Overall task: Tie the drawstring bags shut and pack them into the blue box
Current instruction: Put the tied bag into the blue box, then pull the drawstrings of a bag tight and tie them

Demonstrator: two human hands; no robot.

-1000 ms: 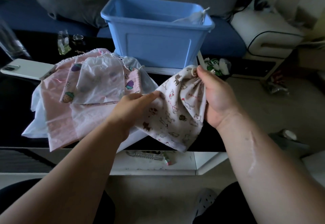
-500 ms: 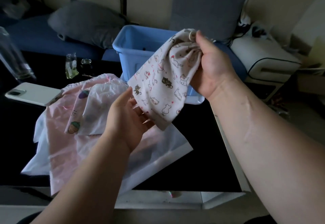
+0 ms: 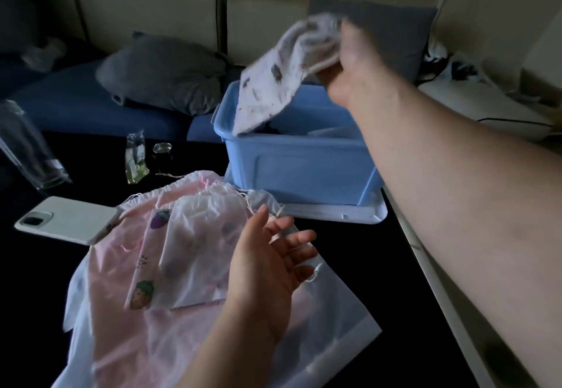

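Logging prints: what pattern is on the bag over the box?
The bag is white with small dark prints, blurred; head view.

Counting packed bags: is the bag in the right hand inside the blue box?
Not yet. The right hand holds the bag above the blue box; its lower end reaches the rim.

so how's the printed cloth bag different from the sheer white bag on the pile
The printed cloth bag hangs over the blue plastic box, gripped by the right hand; the sheer white bag lies on the pile. The printed bag is opaque, the sheer one translucent. Both are gathered at the top.
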